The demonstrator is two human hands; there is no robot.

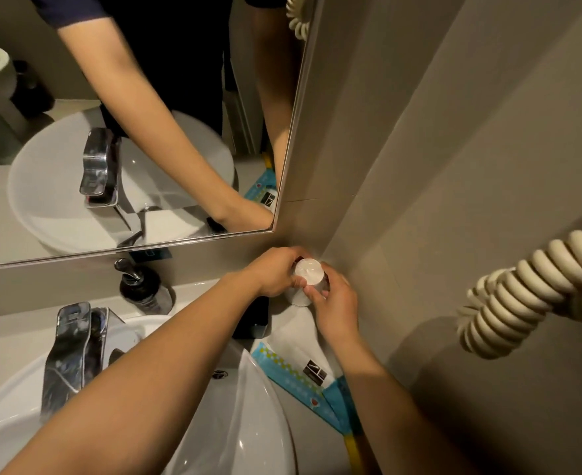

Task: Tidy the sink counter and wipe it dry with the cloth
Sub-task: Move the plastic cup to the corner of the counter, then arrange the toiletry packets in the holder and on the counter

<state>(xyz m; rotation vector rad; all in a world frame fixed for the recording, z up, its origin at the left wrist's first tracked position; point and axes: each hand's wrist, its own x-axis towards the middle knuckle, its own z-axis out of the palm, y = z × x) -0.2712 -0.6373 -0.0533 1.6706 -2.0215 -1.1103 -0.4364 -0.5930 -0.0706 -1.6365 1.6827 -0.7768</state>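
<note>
Both my hands meet in the back right corner of the counter, around an upturned glass cup (307,276) covered in white wrap. My left hand (274,272) grips it from the left and my right hand (334,305) holds it from the right and front. The cup stands on or just above the grey counter (186,293); its base is hidden by my fingers. Just in front of it a white cloth or paper (294,332) lies on the counter. No other cloth shows.
A white basin (248,423) with a chrome tap (72,351) fills the lower left. A dark soap pump bottle (144,286) stands by the mirror (128,132). A black tray (253,320) and blue amenity packets (303,385) lie right of the basin. A coiled cord (522,289) hangs on the right.
</note>
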